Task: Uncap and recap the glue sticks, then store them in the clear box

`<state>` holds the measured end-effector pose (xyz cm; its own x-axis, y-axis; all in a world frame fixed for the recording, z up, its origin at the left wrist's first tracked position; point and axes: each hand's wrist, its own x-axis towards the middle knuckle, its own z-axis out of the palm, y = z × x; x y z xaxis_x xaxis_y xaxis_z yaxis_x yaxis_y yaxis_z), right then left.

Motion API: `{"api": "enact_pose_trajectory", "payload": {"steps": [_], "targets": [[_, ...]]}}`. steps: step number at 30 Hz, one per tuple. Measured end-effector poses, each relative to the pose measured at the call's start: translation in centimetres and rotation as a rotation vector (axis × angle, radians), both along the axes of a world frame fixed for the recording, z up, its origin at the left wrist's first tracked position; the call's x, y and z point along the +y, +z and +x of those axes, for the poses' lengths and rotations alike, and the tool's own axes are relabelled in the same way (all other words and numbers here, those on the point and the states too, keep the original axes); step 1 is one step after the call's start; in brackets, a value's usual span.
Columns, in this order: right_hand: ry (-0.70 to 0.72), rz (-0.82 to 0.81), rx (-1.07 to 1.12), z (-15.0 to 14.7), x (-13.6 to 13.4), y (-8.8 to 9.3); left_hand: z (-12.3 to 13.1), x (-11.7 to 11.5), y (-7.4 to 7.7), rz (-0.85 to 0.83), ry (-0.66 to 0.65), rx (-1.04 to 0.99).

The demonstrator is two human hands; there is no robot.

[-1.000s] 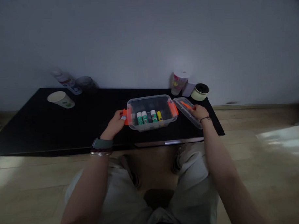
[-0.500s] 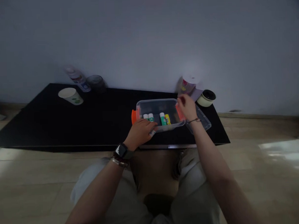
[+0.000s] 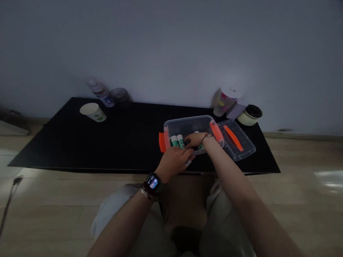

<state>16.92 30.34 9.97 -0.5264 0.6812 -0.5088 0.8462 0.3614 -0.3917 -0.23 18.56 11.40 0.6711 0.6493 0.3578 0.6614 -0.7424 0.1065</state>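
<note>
A clear plastic box point(image 3: 185, 121) with orange latches sits uncovered near the table's front edge. Inside lie two green glue sticks point(image 3: 180, 142) with white caps, side by side. Another green tube point(image 3: 200, 146) shows partly behind my right wrist. My right hand point(image 3: 196, 139) reaches into the box, its fingers curled by a small dark spot; what they hold is unclear. Closed at the box's front wall, my left hand point(image 3: 175, 162) has something pale at its fingertips that I cannot make out. The clear lid point(image 3: 246, 142) with its orange handle point(image 3: 233, 137) lies right of the box.
On the black table point(image 3: 118, 145), a paper cup point(image 3: 93, 111), a spray bottle point(image 3: 101, 94) and a dark glass point(image 3: 121, 97) stand at the left. A patterned plastic cup point(image 3: 225, 102) and a cream pot point(image 3: 249, 116) stand at the back right, against the wall.
My right hand has moved from the box's right latch down into the box, covering the tubes there. My left hand stays at the front wall. The whole view has shifted slightly.
</note>
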Motion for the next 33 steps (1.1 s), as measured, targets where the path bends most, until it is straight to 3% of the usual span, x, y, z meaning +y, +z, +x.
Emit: {"api": "enact_pose_trajectory", "payload": {"steps": [4, 8, 19, 25, 33], "targets": [[0.009, -0.005, -0.119, -0.7, -0.9, 0.6, 0.2, -0.1, 0.0, 0.004, 0.006, -0.022], [-0.028, -0.003, -0.019, -1.6, -1.9, 1.2, 0.4, -0.3, -0.1, -0.001, -0.011, -0.038], [0.119, -0.158, 0.197, -1.2, -3.2, 0.5, 0.8, -1.7, -0.7, 0.007, -0.028, 0.001], [-0.124, -0.134, 0.555, -2.1, -3.0, -1.4, 1.4, -1.7, -2.3, 0.045, -0.124, 0.126], [-0.401, -0.012, 0.812, -4.2, -3.4, -2.5, 1.2, -1.2, -3.8, 0.116, -0.129, 0.165]]}}
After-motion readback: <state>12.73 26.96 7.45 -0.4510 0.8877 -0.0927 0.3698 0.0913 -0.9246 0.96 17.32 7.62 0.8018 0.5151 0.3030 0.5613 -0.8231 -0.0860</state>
